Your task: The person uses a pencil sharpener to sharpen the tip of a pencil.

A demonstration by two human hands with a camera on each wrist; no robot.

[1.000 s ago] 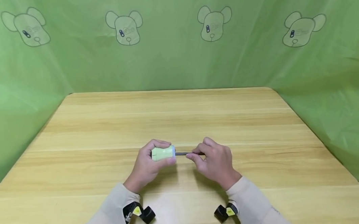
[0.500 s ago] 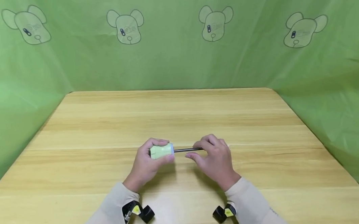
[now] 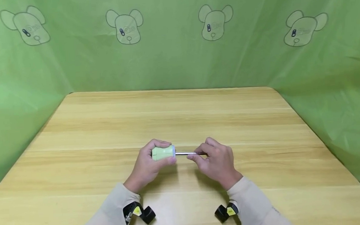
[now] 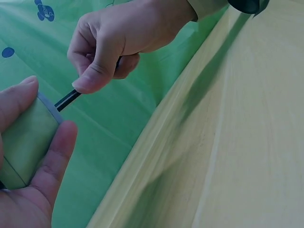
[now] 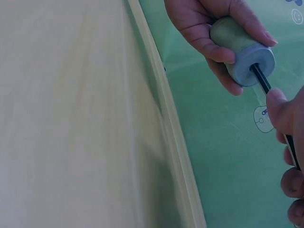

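Observation:
In the head view my left hand [image 3: 144,168] holds a light green pencil sharpener [image 3: 162,153] with a pale blue-grey end, its thumb and fingers on opposite sides. A thin dark pencil [image 3: 182,154] runs level from that end to my right hand [image 3: 217,161], which pinches it between thumb and curled fingers. The right wrist view shows the pencil [image 5: 261,78] sitting in a hole in the grey end face of the sharpener [image 5: 251,59]. The pencil's tip is hidden inside. Both hands are above the table, as the left wrist view also shows.
A wood-grain table [image 3: 180,119] spreads below the hands. Green sheeting [image 3: 171,65] with printed mouse-like heads surrounds its back and sides. A black camera [image 3: 148,215] juts from the left wrist and another camera [image 3: 221,213] from the right.
Half a second ago the right thumb was lifted off the pencil; now it pinches it again. The highlight on the pencil has changed from dark to bright. The left hand has kept its hold.

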